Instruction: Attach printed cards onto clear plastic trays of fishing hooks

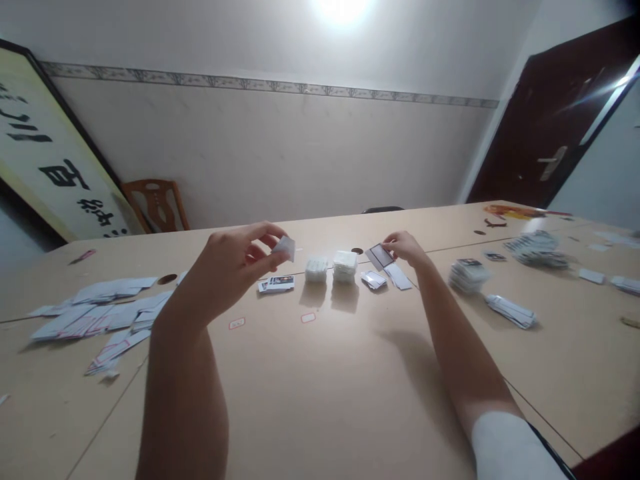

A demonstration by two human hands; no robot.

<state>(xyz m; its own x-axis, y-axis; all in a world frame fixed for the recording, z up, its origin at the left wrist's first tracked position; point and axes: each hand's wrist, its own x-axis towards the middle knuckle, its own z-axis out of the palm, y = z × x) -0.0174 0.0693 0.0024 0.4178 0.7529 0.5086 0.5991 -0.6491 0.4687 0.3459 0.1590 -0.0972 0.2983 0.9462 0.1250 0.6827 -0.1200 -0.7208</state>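
My left hand (pixel 245 257) pinches a small white card (pixel 284 248) above the table, over a flat pile of printed cards (pixel 277 285). Farther right, my right hand (pixel 404 248) grips the edge of a dark-bordered card (pixel 380 256), held just above some white paper strips (pixel 398 276). Between the hands stand two stacks of small clear packets, a left stack (pixel 316 269) and a slightly taller right stack (pixel 345 266). A low pile of small cards (pixel 373 279) lies beside the right stack.
Spread white papers (pixel 100 310) cover the table's left part. At right are a packet stack (pixel 469 275), a bundle of strips (pixel 511 311) and a larger packet heap (pixel 537 249). Two red-edged labels (pixel 309 318) lie nearer me. A chair (pixel 157 203) stands behind the table.
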